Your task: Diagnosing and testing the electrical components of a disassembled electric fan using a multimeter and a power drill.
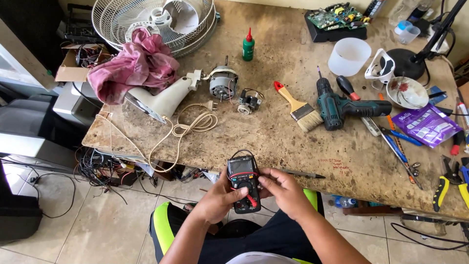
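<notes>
A black handheld multimeter (243,171) with a dark screen and red trim is held upright over my lap, just off the workbench's near edge. My left hand (218,198) grips its lower left side. My right hand (285,191) holds its right side, thumb resting on the dial area, where a red probe tip shows. A thin black probe (303,173) lies on the bench edge just right of it.
On the worn workbench (273,132) lie a fan motor (223,84), a white fan stand with cream cord (168,100), a fan grille (156,19), a pink cloth (129,63), a paintbrush (299,107), a green drill (344,107), a green bottle (248,45), pliers (447,183) and screwdrivers.
</notes>
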